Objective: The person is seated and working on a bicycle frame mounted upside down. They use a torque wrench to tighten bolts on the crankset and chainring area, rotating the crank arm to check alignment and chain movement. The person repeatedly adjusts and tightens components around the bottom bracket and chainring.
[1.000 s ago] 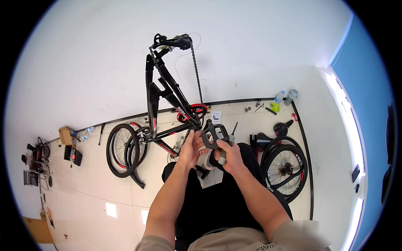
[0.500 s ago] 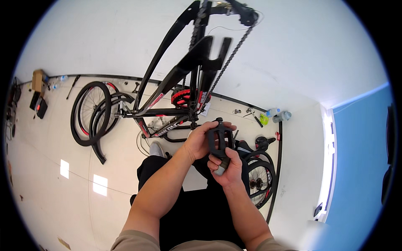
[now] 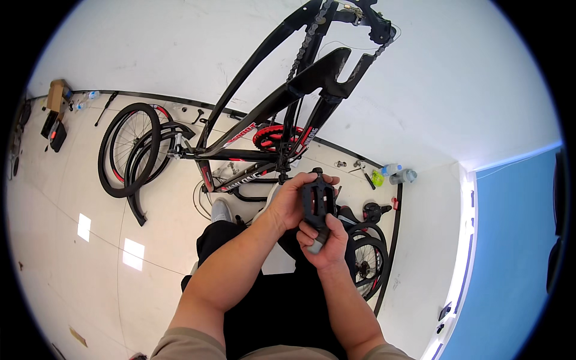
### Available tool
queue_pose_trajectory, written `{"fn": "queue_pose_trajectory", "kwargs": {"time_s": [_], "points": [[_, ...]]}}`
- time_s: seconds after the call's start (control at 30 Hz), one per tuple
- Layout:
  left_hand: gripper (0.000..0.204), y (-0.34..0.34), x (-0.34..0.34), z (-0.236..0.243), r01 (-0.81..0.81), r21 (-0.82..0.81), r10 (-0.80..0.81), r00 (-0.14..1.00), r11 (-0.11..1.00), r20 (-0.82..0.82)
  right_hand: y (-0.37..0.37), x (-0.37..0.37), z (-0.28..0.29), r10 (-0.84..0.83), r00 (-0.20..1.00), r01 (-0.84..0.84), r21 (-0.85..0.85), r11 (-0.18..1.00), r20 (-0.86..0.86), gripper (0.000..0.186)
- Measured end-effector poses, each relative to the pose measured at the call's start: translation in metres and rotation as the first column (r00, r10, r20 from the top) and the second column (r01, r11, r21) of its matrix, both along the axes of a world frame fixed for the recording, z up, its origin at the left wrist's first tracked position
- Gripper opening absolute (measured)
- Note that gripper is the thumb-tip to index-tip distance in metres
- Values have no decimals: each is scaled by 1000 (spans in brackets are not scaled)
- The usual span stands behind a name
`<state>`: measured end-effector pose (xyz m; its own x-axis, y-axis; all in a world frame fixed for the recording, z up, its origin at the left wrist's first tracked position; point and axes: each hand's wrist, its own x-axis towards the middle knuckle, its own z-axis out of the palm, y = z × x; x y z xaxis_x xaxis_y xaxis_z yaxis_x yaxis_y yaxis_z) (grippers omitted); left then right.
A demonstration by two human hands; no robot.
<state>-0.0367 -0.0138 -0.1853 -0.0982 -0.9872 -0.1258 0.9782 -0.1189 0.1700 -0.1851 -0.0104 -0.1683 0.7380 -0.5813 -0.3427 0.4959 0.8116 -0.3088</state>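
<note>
Held in front of my lap is a black bicycle pedal (image 3: 317,200), upright with its spindle end at the top. The fingers of my left hand (image 3: 290,201) are closed round its left side and top. Below it my right hand (image 3: 329,245) is wrapped round a dark handle with a grey end (image 3: 318,242); its tool kind is hidden, and the thumb lies by the pedal's lower edge. Just beyond my hands stands a black and red bicycle frame (image 3: 245,155), with a red chainring (image 3: 273,138) and a hanging chain (image 3: 309,41).
Wheels and black fenders (image 3: 129,150) lie on the floor at left. Another wheel (image 3: 367,264) and a saddle (image 3: 375,211) are at right. Along the wall are bottles (image 3: 403,176), small tools (image 3: 363,173) and a cardboard box (image 3: 58,95). A white wall (image 3: 432,90) rises behind the frame.
The view has shifted, so the frame's upper end now appears further right and the floor items slightly displaced. Both hands keep their hold; the pedal is turned slightly.
</note>
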Motion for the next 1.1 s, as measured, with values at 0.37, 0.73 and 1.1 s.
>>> {"fn": "queue_pose_trajectory", "kwargs": {"time_s": [0.37,0.73,1.1], "points": [[39,11,13,-4,-70,27,71,997,997,-43,-1,-4,-6,-17,1000,17,-4,1000,-23,32],[43,24,27,-9,-60,10,61,998,998,-33,3,9,0,-89,933,-49,-368,929,-349,18],[48,44,28,3,-229,-14,222,956,973,-190,3,12,-9,-77,903,-142,-464,874,-423,24]]}}
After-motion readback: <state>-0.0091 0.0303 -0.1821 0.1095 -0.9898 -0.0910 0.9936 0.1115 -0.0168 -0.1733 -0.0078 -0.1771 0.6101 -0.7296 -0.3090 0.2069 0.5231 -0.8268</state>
